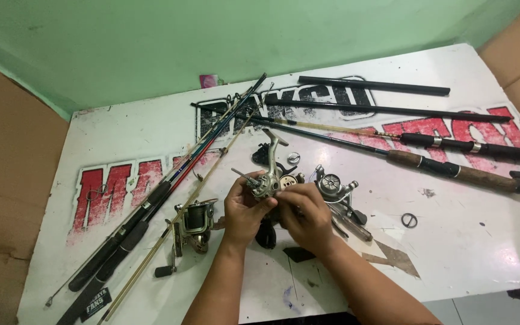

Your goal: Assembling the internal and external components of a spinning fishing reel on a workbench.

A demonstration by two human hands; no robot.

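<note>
Both hands, left hand point(243, 210) and right hand point(308, 218), hold a silver spinning reel point(267, 180) in a closed grip above the white desk point(452, 241), fishing rods point(170, 186) alongside.

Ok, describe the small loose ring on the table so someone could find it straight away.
On the white table, look right of the hands, past the dismantled reel. The ring lies alone on bare white surface below the cork-handled rod. It is the only small dark circle lying apart from the parts.

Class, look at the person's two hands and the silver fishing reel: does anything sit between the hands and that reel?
Nothing visible does. Both the left hand and right hand already grip the silver reel directly, above the white table.
</note>
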